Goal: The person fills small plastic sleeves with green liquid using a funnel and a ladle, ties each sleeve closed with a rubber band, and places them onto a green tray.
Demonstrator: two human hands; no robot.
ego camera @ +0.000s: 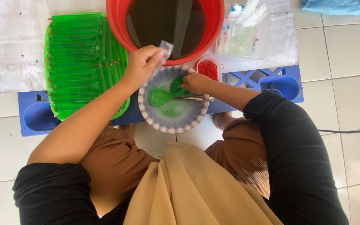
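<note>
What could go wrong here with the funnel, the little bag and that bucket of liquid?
The left hand pinches the small clear bag loosely, so it might slip. The green funnel and ladle under the right hand sit over a shallow plate and could drip onto the lap. The red bucket looks quite full.

A red tub (117,16) of dark liquid stands at the top, with a green tray (48,62) of filled green packets (73,50) stacked just to its left. To its right sit a small bowl of red rubber bands (208,68) and a clear bag of plastic sleeves (244,31) — all on a white sheet (19,50) over a blue crate (282,81).
</note>
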